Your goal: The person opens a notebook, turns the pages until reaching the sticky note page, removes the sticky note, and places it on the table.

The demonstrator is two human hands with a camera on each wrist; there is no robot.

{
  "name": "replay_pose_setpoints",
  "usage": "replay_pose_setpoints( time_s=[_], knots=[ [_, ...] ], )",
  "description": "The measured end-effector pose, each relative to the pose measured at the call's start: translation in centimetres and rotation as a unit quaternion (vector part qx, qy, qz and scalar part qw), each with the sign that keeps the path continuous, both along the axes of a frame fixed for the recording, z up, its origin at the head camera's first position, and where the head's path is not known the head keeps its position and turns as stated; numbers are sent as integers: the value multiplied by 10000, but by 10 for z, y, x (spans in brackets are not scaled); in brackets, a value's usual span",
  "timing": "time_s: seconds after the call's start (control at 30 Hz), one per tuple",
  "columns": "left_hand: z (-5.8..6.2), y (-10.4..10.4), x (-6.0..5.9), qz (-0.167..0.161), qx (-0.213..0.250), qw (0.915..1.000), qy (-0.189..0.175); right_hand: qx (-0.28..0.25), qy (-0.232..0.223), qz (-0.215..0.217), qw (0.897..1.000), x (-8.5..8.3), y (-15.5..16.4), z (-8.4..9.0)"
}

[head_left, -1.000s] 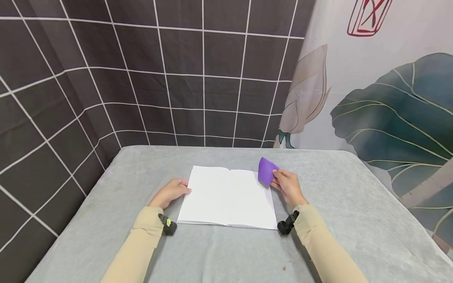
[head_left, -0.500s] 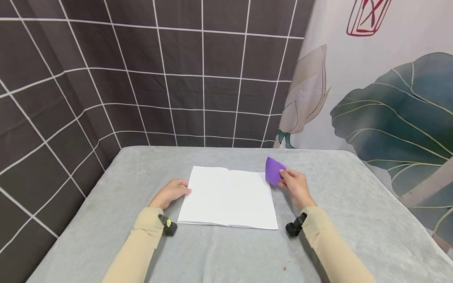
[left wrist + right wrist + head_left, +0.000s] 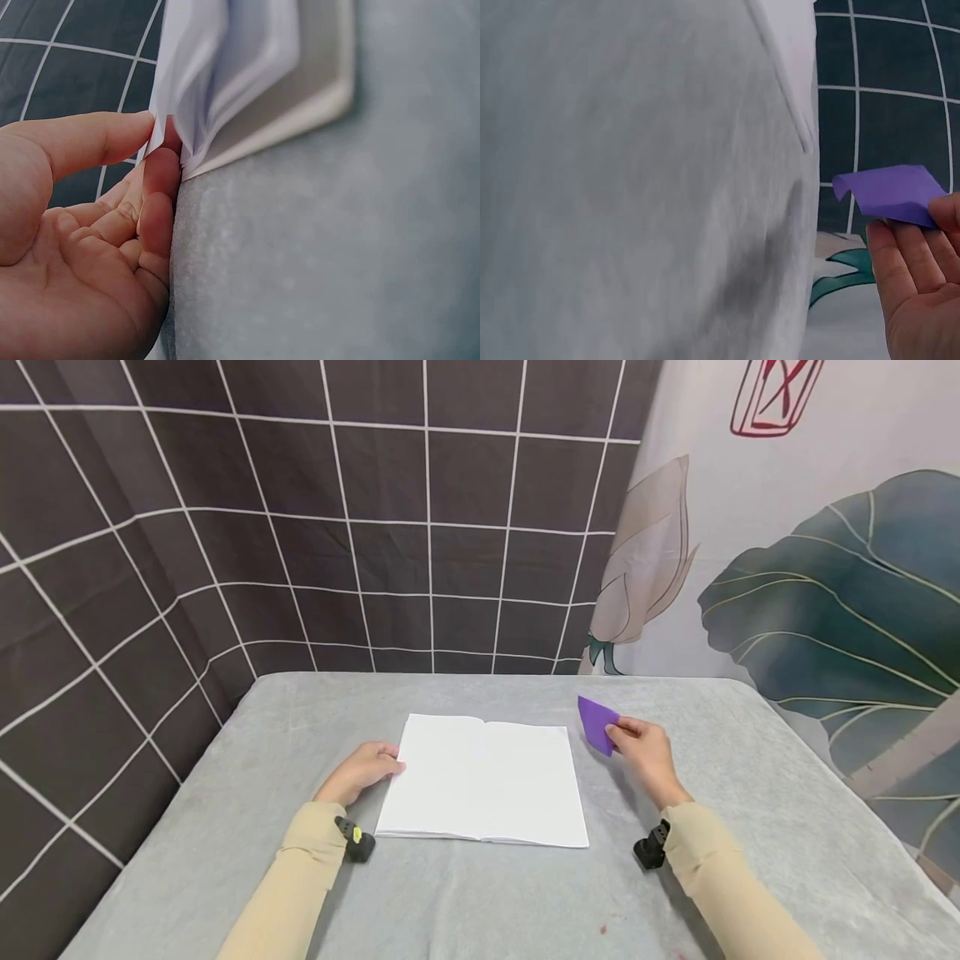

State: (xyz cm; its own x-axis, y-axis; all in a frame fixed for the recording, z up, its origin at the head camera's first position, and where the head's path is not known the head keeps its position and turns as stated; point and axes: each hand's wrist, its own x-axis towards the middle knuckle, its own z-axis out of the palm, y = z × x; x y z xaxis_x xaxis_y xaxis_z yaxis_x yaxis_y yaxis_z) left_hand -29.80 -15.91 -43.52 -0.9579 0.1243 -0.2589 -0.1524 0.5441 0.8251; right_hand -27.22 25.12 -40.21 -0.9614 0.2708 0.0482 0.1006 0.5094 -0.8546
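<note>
An open white notebook (image 3: pixel 483 779) lies flat in the middle of the grey table (image 3: pixel 225 827). My left hand (image 3: pixel 363 768) rests at its left edge, thumb and fingertips touching the pages (image 3: pixel 217 82) with the fingers loosely bent. My right hand (image 3: pixel 643 753) is to the right of the notebook, held a little above the table. It pinches a small folded purple paper (image 3: pixel 597 723) by its near corner; the same purple paper (image 3: pixel 892 195) shows in the right wrist view, gripped between thumb and fingers.
A dark checked cloth (image 3: pixel 225 527) hangs behind and to the left of the table. A pale curtain with a large leaf print (image 3: pixel 832 602) hangs on the right. Grey table surface spreads around the notebook on all sides.
My right hand has carried the purple paper to the right, off the notebook's top right corner and out over the bare table. The left hand and notebook have stayed still.
</note>
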Motion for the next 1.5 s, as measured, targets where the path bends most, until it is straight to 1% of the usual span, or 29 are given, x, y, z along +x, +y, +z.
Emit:
replay_pose_setpoints(
  time_s=[0.07, 0.17, 0.27, 0.33, 0.47, 0.57, 0.7, 0.77, 0.9, 1.03, 1.1, 1.23, 1.3, 1.4, 1.43, 1.5],
  knots=[
    [0, 0, 0, 10, 14, 10000, 9, 556, 259, 56, 9981, 1, 2, 0],
    [-1, 0, 0, 10, 4, 10000, 23, 1245, 718, 203, 9894, 3, 4, -2],
    [-1, 0, 0, 32, 21, 10000, 24, 1762, 1195, 477, 9759, 5, 6, -4],
    [-1, 0, 0, 11, 42, 10000, 42, 2155, 1469, 650, 9632, 6, 7, -5],
    [-2, -1, 1, -44, 177, 9998, 112, 3092, 1841, 846, 9291, 7, 8, -8],
    [-4, -1, 1, -71, 240, 9996, 142, 3836, 2028, 922, 8962, 9, 8, -10],
    [-4, -1, 1, -77, 260, 9995, 133, 4657, 2159, 973, 8527, 12, 9, -13],
    [-5, -1, 0, -88, 267, 9995, 126, 4928, 2085, 979, 8391, 12, 10, -14],
    [-6, -1, -2, -63, 290, 9995, 83, 5204, 1878, 976, 8272, 11, 11, -16],
    [-6, -1, -3, -62, 315, 9995, 74, 5325, 1798, 1022, 8208, 11, 10, -18],
    [-6, -1, -3, -84, 326, 9994, 92, 5328, 1705, 1072, 8219, 12, 10, -18],
    [-6, 0, -3, -58, 369, 9993, 89, 5267, 1437, 1146, 8300, 15, 10, -18],
    [-6, 0, -3, -65, 356, 9993, 89, 5237, 1373, 1167, 8326, 16, 10, -19],
    [-6, 0, -4, -17, 309, 9995, 46, 5179, 1450, 1190, 8346, 15, 11, -22],
    [-5, 0, -4, -15, 289, 9996, 39, 5195, 1566, 1178, 8317, 14, 12, -24],
    [-5, -1, -4, 1, 248, 9997, 17, 5158, 1663, 1182, 8321, 14, 13, -26]
  ],
)
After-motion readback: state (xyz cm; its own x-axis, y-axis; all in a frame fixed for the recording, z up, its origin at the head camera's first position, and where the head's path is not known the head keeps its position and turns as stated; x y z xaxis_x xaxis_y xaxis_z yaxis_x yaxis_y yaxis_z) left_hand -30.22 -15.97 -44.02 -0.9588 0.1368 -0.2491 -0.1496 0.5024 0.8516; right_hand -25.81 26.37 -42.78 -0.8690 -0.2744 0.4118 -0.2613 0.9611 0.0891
